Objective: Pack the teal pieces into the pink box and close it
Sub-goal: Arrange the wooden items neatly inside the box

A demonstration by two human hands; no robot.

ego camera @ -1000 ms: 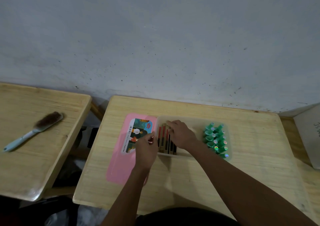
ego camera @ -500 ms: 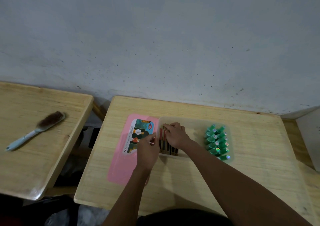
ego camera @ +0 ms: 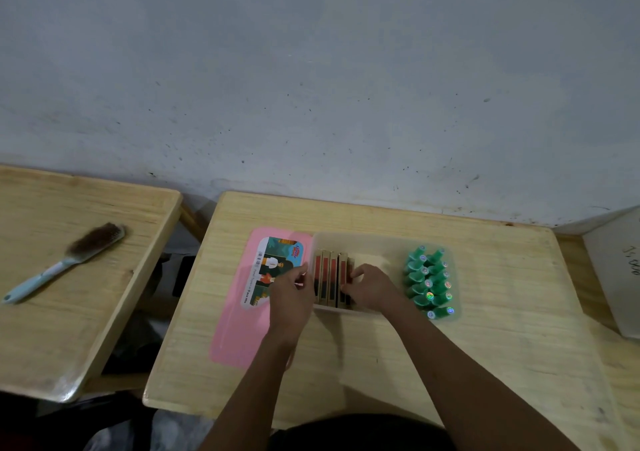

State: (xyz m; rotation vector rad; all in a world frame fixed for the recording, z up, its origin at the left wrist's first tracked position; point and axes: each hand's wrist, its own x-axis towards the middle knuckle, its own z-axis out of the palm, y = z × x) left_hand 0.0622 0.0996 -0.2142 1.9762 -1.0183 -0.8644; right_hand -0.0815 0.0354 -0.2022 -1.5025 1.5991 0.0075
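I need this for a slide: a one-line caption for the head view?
Both hands line up slim packs in an open box, teal pieces alongside.

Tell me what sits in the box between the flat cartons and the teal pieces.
Only the right hand, at the cartons; past it the box floor looks bare up to the teal pieces, in the head view.

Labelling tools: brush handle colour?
Light blue handle, dark brown bristles; head view.
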